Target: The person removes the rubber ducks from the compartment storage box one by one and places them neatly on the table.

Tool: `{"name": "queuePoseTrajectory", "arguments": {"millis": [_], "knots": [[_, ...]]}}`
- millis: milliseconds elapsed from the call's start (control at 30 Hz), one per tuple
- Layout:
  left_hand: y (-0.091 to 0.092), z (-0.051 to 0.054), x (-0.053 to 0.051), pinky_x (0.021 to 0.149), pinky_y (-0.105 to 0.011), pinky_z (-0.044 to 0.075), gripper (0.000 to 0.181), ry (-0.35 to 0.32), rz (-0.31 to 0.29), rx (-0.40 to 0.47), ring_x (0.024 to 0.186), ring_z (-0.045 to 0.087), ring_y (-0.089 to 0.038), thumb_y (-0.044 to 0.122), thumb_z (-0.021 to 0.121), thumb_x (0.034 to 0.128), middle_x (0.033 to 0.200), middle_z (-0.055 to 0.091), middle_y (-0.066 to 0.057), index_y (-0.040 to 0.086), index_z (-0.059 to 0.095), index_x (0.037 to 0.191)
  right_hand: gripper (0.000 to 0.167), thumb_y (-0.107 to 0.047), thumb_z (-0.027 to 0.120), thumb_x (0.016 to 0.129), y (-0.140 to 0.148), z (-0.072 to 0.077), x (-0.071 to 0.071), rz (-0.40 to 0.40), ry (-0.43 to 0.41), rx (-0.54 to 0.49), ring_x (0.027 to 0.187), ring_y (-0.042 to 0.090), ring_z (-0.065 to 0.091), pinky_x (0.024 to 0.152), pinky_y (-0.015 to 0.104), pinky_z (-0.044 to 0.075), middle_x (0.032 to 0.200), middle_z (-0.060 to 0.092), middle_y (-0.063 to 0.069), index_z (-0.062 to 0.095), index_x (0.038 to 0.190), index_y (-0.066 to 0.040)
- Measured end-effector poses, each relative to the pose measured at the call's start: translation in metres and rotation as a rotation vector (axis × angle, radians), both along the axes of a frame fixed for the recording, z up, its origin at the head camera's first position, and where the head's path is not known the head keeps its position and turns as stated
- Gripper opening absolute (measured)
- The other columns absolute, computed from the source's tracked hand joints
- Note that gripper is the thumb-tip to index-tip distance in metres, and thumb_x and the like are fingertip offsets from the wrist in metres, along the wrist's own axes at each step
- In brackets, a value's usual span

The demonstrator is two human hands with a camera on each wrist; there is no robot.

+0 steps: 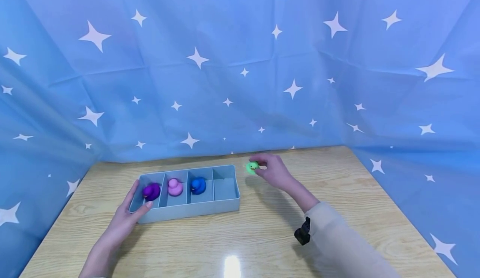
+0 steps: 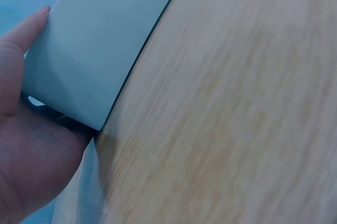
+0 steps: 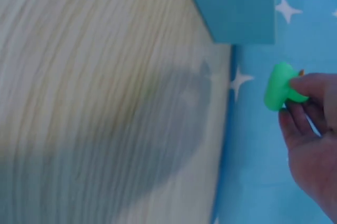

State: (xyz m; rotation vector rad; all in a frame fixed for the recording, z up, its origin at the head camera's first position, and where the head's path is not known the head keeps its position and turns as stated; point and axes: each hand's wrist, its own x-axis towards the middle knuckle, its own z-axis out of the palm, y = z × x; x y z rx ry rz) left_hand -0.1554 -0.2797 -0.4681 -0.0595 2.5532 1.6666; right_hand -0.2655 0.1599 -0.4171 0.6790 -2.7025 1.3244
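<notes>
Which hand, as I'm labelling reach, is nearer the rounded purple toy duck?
Left hand, gripping the blue rectangular box beside the purple duck; the right hand holds a green toy duck past the box's opposite end.

pale-blue four-section tray [image 1: 191,211] | sitting level | green toy duck [image 1: 252,167] | held up, near tray's right end

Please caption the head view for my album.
Left hand grips a divided box of three ducks; right hand pinches a green duck.

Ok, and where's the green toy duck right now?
In the head view, the green toy duck is pinched in the right hand, just right of the four-compartment tray's empty end compartment.
</notes>
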Motion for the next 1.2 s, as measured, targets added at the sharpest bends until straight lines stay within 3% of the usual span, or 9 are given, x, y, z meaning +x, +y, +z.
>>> {"name": "queuePoseTrajectory", "arguments": {"millis": [433, 667, 1067, 1200], "knots": [[-0.001, 0.001, 0.000, 0.111, -0.079, 0.001, 0.095, 0.025, -0.027, -0.008, 0.148, -0.007, -0.057, 0.030, 0.063, 0.1032, 0.169, -0.007, -0.023, 0.025, -0.009, 0.165, 0.033, 0.016, 0.067, 0.086, 0.009, -0.027, -0.005, -0.006, -0.120, 0.055, 0.113, 0.035, 0.067, 0.092, 0.039, 0.058, 0.119, 0.070, 0.019, 0.073, 0.117, 0.006], [-0.003, 0.001, -0.001, 0.111, -0.079, 0.002, 0.094, 0.011, -0.028, -0.027, 0.148, -0.007, -0.057, 0.031, 0.062, 0.1038, 0.169, -0.007, -0.022, 0.025, -0.009, 0.165, 0.037, 0.020, 0.065, 0.082, 0.004, -0.031, -0.004, 0.020, -0.114, 0.134, 0.113, 0.034, 0.067, 0.090, 0.040, 0.058, 0.116, 0.073, 0.015, 0.076, 0.112, 0.002], [-0.005, 0.001, -0.005, 0.111, -0.079, 0.003, 0.093, 0.022, -0.038, -0.044, 0.149, -0.006, -0.056, 0.035, 0.062, 0.1041, 0.169, -0.006, -0.022, 0.027, -0.008, 0.165, 0.043, 0.023, 0.062, 0.078, 0.003, -0.036, -0.002, 0.031, -0.059, 0.160, 0.112, 0.031, 0.067, 0.092, 0.042, 0.057, 0.114, 0.074, 0.011, 0.079, 0.108, -0.003], [-0.005, 0.000, -0.008, 0.111, -0.079, 0.003, 0.093, 0.020, -0.039, -0.041, 0.149, -0.007, -0.056, 0.034, 0.061, 0.1043, 0.169, -0.007, -0.021, 0.026, -0.009, 0.165, 0.042, 0.021, 0.062, 0.080, 0.003, -0.030, 0.001, 0.043, -0.068, 0.139, 0.117, 0.035, 0.065, 0.097, 0.046, 0.055, 0.119, 0.072, 0.014, 0.076, 0.113, -0.001]]}}
